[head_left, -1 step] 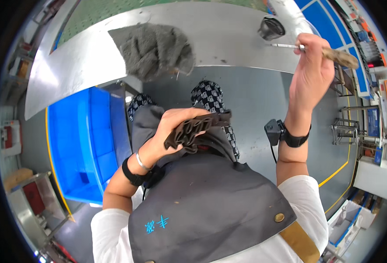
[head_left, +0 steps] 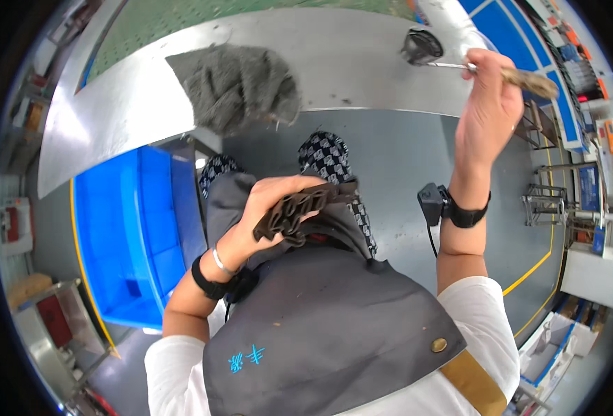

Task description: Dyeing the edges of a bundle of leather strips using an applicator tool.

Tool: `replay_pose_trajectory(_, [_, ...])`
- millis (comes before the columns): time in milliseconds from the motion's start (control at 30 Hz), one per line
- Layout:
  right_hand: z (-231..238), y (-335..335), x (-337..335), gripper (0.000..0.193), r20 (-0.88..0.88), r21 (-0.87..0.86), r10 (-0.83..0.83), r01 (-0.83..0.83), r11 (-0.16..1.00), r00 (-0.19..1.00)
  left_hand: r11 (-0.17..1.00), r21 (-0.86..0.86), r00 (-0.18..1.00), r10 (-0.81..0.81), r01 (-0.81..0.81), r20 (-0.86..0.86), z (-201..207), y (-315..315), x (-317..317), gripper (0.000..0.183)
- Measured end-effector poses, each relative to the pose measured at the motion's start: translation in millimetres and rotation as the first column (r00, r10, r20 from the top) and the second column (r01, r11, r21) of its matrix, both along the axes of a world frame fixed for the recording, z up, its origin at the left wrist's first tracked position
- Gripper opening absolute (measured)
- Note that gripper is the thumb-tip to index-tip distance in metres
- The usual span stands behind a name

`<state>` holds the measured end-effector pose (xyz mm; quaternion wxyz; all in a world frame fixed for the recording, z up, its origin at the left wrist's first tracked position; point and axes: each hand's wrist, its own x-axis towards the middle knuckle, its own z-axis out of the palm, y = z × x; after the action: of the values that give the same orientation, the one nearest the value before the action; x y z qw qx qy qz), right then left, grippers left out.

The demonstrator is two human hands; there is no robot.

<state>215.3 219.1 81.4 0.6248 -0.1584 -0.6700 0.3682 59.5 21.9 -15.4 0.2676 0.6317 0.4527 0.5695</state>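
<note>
My left hand [head_left: 268,197] is closed around a dark brown strip-like piece [head_left: 296,211] with wavy, looped edges, held in front of my apron; its exact kind I cannot make out. In my right hand [head_left: 490,111], raised over the right end of the metal table, is a thin metal-shafted tool [head_left: 530,83] with a worn, light brown handle. The tool's tip points left and meets the near rim of a small black cup [head_left: 423,46]; whether it is inside, I cannot tell. A crumpled grey cloth [head_left: 240,90] lies on the table to the left.
The metal table [head_left: 362,76] has a bent front edge and dark specks near it. Below its left part stands a blue bin [head_left: 116,243]. A green perforated surface [head_left: 251,17] is beyond the table. Shelves with boxes [head_left: 587,184] line the right side.
My right hand has shifted slightly left, bringing the tool's tip from just short of the black cup to its rim. The left hand keeps its hold on the brown piece, almost unmoved.
</note>
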Motion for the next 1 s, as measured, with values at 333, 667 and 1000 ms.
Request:
replay_pose_trajectory(333, [-28, 70, 3, 0.023, 0.274, -0.041, -0.345, 0.370, 0.928, 0.898, 0.989, -0.110, 0.992, 0.094, -0.103, -0.083, -11, -8, 1, 0.027])
replay_pose_trajectory(667, [-39, 83, 1, 0.025, 0.346, 0.051, -0.375, 0.382, 0.923, 0.860, 0.984, -0.115, 0.990, 0.130, -0.136, -0.058, -11, -7, 1, 0.026])
replay_pose_trajectory(1000, [-21, -4, -3, 0.018, -0.139, -0.265, 0.126, -0.159, 0.951, 0.982, 0.992, -0.100, 0.997, 0.076, -0.079, -0.033, -5, -2, -1, 0.027])
